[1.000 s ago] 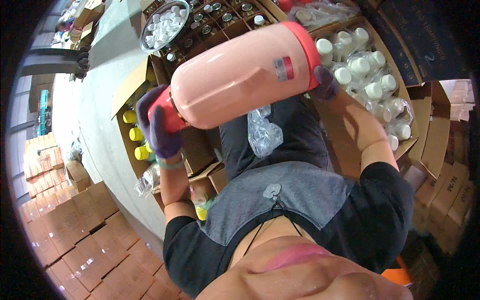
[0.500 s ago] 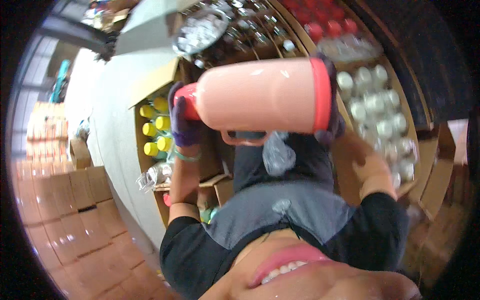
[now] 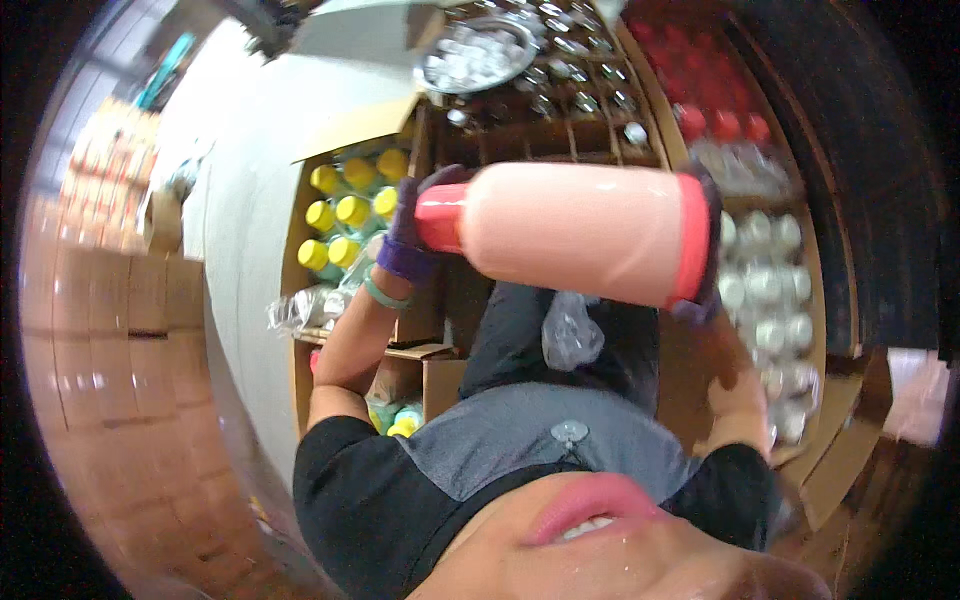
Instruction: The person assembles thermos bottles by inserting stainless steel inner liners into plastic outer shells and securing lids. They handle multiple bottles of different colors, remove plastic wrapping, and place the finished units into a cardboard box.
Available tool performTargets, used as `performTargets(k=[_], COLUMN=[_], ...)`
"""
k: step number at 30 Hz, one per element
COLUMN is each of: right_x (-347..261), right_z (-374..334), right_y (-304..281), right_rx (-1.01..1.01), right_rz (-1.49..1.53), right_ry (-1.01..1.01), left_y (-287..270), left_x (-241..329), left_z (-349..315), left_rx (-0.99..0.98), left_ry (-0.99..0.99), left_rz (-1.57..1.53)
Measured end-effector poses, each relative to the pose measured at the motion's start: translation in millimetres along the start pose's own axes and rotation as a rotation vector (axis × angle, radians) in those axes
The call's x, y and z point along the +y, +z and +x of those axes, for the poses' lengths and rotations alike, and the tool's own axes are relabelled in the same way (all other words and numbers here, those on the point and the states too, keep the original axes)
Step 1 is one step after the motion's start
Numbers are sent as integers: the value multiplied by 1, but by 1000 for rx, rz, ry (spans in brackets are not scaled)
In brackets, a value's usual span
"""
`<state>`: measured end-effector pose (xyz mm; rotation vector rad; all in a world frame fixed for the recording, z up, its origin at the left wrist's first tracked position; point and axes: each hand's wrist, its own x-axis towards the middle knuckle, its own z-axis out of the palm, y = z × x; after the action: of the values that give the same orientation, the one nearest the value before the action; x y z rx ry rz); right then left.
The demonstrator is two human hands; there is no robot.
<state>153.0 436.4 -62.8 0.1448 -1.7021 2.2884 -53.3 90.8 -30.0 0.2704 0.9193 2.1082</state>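
A pink thermos jug (image 3: 575, 235) with a red cap and red base lies sideways in the air between my hands, in front of my body. My left hand (image 3: 408, 235), in a dark purple glove, is closed around the red cap (image 3: 440, 217). At the other end, my gloved right hand (image 3: 713, 250) is wrapped over the red base (image 3: 692, 240). Part of that hand is hidden behind the jug. The jug's side handle is out of sight.
Yellow-capped bottles (image 3: 353, 210) fill a cardboard box at left. Beyond the jug are a divided carton of bottles (image 3: 585, 100) and a metal bowl (image 3: 522, 70) of small pale pieces. White-capped (image 3: 768, 285) and red-capped bottles (image 3: 725, 125) stand at right; stacked cartons (image 3: 110, 370) at far left.
The jug has turned about its long axis, so its side handle no longer shows. Both hands keep hold of it. The whole view has shifted, with the jug farther right and lower.
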Motion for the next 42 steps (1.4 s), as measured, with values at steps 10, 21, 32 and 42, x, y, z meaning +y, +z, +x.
performTargets(k=[10,21,32,42], right_x=[38,-6,48,17], right_z=[-1,-10,-16,-5], right_y=[38,48,58,58], right_rx=[89,115,172,151], right_rz=[92,535,190,93], right_ry=[-102,-197,-166,-618], left_y=[94,36,117,11], left_x=[19,13,16,9], left_z=[-35,-28,-55,-44], left_rx=[39,67,-131,264], left_ry=[1008,290,897,296], left_rz=[1109,401,1331,334])
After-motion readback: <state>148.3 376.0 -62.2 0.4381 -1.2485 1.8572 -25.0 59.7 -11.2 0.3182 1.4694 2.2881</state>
